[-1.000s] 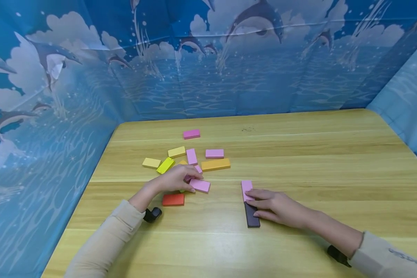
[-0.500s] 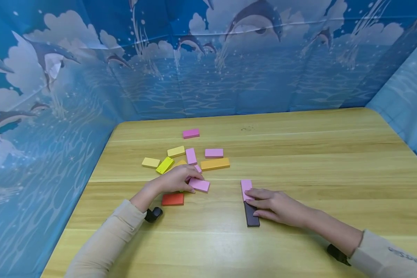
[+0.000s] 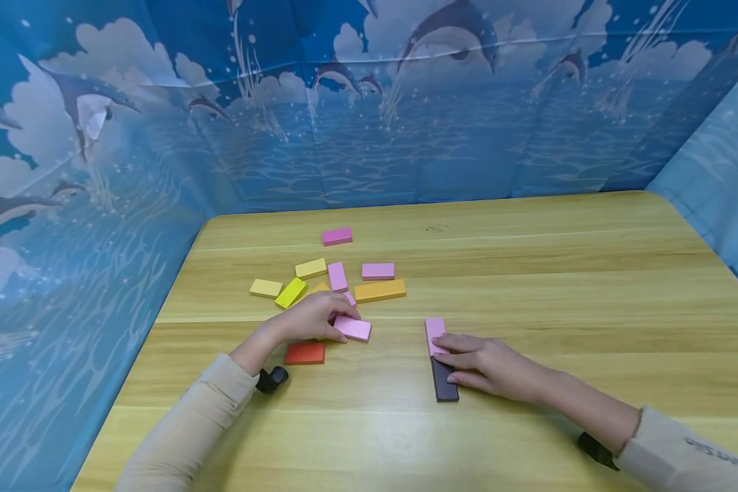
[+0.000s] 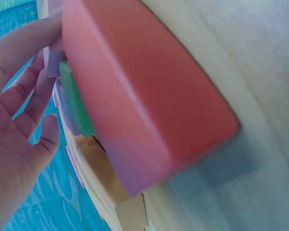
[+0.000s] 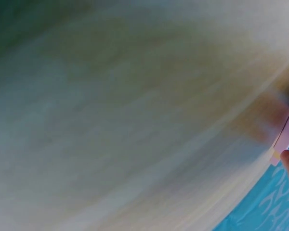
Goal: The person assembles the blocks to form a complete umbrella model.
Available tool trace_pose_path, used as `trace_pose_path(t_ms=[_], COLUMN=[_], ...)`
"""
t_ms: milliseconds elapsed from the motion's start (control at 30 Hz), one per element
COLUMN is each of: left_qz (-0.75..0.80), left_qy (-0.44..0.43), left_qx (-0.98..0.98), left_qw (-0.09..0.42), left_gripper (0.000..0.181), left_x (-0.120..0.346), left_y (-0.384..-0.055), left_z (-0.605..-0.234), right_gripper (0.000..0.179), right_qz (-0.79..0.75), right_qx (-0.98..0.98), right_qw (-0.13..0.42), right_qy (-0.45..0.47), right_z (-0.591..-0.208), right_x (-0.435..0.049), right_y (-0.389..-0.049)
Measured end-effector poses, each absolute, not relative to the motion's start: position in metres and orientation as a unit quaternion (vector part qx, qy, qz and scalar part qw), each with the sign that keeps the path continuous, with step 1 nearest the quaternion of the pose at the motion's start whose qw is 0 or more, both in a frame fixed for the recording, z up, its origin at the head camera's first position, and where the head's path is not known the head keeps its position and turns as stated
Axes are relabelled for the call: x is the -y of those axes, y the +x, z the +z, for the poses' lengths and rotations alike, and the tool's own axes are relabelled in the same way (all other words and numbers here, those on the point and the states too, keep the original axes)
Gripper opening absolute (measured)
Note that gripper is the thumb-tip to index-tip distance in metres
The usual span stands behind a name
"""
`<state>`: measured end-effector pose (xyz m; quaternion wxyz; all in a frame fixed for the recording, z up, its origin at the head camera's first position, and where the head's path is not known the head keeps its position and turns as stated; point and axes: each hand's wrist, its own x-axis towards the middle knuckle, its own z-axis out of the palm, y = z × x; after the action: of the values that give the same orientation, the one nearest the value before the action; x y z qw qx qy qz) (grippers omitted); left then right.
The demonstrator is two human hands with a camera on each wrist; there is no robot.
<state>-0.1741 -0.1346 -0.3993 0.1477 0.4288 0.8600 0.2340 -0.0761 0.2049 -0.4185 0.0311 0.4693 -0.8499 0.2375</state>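
My left hand [image 3: 310, 318] pinches the left end of a light pink block [image 3: 355, 329] between thumb and fingers. Under and beside that hand lie other blocks, partly hidden; in the left wrist view a green block [image 4: 77, 101] shows near the fingers. A red block [image 3: 305, 353] lies just nearer than the hand and looms large in the left wrist view. My right hand [image 3: 498, 369] rests its extended fingers on a pink block [image 3: 434, 329] and a black block [image 3: 445, 386], which lie end to end. Only a fingertip and part of those blocks show in the right wrist view.
Beyond the left hand lie two pale yellow blocks [image 3: 310, 268], a bright yellow block [image 3: 291, 292], an orange block [image 3: 380, 290] and several pink or purple blocks [image 3: 378, 272]. A magenta block [image 3: 337, 236] sits farther back. A blue dolphin curtain [image 3: 369, 157] borders the wooden table [image 3: 566, 273].
The left fingers have shifted slightly at the light pink block, and the green bit below the thumb is now hidden. The right hand stays on its two blocks.
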Motion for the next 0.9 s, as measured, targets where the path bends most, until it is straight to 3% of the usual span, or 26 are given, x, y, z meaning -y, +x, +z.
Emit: trace_pose_path(t_ms=[900], left_qz=[0.293], left_qy=[0.435], left_qx=[-0.836], left_qw=[0.163], left_gripper=[0.034], left_x=[0.112], left_y=[-0.181], left_z=[-0.393], right_gripper=[0.037], right_qz=[0.243], right_qx=[0.851], right_qw=[0.023], right_qy=[0.465], right_z=[-0.417], right_x=[-0.206], right_y=[-0.075])
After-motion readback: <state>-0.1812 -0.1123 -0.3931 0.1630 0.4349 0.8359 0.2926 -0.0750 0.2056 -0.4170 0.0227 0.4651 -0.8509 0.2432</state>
